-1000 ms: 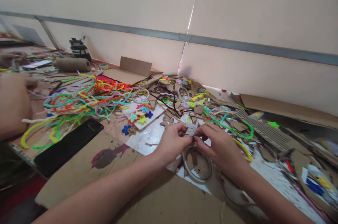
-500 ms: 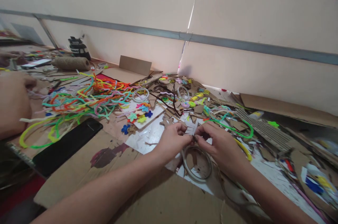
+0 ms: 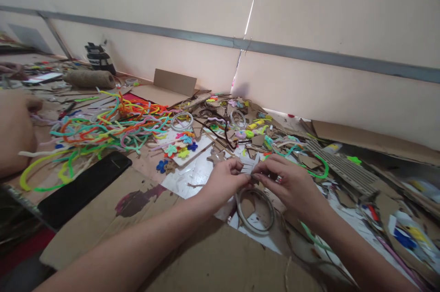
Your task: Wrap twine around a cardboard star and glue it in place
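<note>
Between my two hands is a small white paper piece (image 3: pixel 249 164) with slits or strips in it. The fingers of my left hand (image 3: pixel 225 179) pinch its left side. My right hand (image 3: pixel 288 184) closes thumb and fingers on its right edge, close to the left fingertips. Just below the hands lies a round ring (image 3: pixel 255 212), like a tape roll, on paper and cardboard. A brown star-shaped cardboard piece (image 3: pixel 216 156) lies left of the paper piece.
Tangled coloured pipe cleaners (image 3: pixel 103 131), felt-like flowers (image 3: pixel 184 151) and a black phone-like slab (image 3: pixel 85 189) lie left. A twine roll (image 3: pixel 89 79) and dark bottle (image 3: pixel 100 58) stand behind. Another person's arm (image 3: pixel 15 134) is at far left. Corrugated cardboard (image 3: pixel 343 168) lies right.
My right hand has shifted slightly, its fingers turning at the edge of the paper piece. My left hand keeps its pinch. The view has moved a little.
</note>
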`<state>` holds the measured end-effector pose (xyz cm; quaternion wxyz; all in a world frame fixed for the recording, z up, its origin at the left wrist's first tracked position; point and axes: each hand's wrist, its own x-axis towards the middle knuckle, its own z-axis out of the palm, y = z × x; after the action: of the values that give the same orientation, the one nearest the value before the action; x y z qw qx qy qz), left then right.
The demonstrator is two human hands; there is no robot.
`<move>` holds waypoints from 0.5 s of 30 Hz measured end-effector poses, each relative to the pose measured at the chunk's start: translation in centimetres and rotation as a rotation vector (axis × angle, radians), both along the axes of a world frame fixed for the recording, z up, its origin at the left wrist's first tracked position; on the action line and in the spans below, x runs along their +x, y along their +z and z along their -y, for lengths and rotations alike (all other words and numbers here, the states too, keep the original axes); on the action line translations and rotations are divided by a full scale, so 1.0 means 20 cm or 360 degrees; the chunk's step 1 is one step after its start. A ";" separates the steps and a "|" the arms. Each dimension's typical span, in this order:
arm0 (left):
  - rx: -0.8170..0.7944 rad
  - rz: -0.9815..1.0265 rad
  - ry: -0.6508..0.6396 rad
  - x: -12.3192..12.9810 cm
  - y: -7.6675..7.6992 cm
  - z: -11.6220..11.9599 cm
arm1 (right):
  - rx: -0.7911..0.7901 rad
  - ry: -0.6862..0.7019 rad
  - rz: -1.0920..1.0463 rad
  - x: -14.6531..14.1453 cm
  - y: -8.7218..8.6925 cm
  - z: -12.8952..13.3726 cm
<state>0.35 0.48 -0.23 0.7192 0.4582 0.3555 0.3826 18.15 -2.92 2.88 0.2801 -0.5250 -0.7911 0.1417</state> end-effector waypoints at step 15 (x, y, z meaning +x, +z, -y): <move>-0.0181 0.0044 0.0040 0.00 0.04 0.01 | -0.0161 0.0017 -0.0029 0.04 0.01 -0.03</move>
<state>0.32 0.26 0.52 0.7441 0.4068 0.3723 0.3772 18.91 -2.22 3.10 0.2595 -0.5329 -0.7832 0.1880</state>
